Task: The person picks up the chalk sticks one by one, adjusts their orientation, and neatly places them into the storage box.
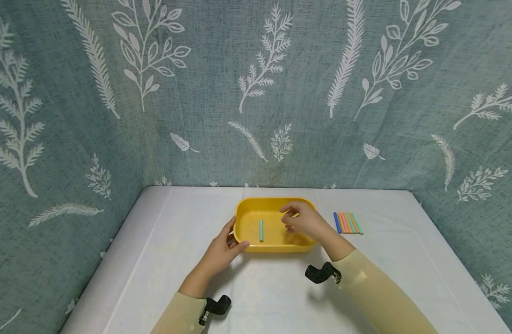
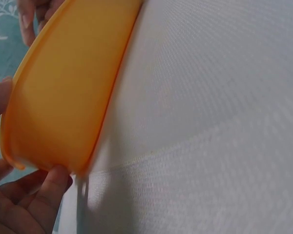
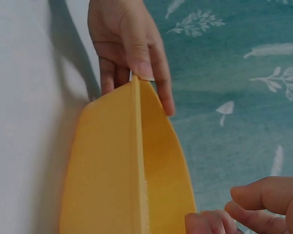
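Observation:
A yellow plastic tray [image 1: 281, 248] stands on the white table, and one mint-green chalk stick [image 1: 261, 230] lies in its left half. My left hand [image 1: 222, 250] grips the tray's left end, thumb on the front corner of the rim and fingers along the outer side. Over the right half of the tray is my right hand [image 1: 304, 220], its fingers loosely bent and apart. In the right wrist view the right thumb and fingers [image 3: 266, 195] show a gap with no chalk visible between them.
Right of the tray, several coloured chalk sticks [image 1: 348, 223] lie side by side in a row. The white tabletop [image 1: 277, 292] meets a blue-green leaf-patterned cloth [image 1: 214, 139] at the back and sides. Each wrist carries a black camera mount [image 1: 318, 273].

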Motion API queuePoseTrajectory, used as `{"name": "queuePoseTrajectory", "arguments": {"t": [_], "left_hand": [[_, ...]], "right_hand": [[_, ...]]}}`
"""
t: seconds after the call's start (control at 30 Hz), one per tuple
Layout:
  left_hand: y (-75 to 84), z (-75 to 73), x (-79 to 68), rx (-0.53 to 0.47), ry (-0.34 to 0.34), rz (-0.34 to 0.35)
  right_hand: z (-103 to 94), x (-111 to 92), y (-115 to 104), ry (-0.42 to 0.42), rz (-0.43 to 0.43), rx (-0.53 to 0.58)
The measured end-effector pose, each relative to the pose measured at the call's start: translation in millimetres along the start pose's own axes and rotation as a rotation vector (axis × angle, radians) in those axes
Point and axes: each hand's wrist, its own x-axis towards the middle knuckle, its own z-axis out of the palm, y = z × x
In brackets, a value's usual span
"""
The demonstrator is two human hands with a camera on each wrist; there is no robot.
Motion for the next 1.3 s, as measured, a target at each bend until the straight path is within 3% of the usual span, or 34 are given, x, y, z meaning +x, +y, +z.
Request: {"name": "queuePoseTrajectory", "arguments": {"t": [0.43, 0.8, 1.3], "left_hand": [[-0.6, -0.6, -1.0, 0.005, 0.007, 0.001], [-4.6, -0.4, -1.5, 0.018, -0.001, 0.006], [-7.1, 0.2, -0.5, 0.001, 0.004, 0.036]], "right_hand": [[-21.1, -28, 10, 0.090, -0.066, 0.010], [-37.9, -44, 26, 0.118, -0.165, 0.059], [-77.8, -59, 61, 0.299, -0.192, 0.050]]}}
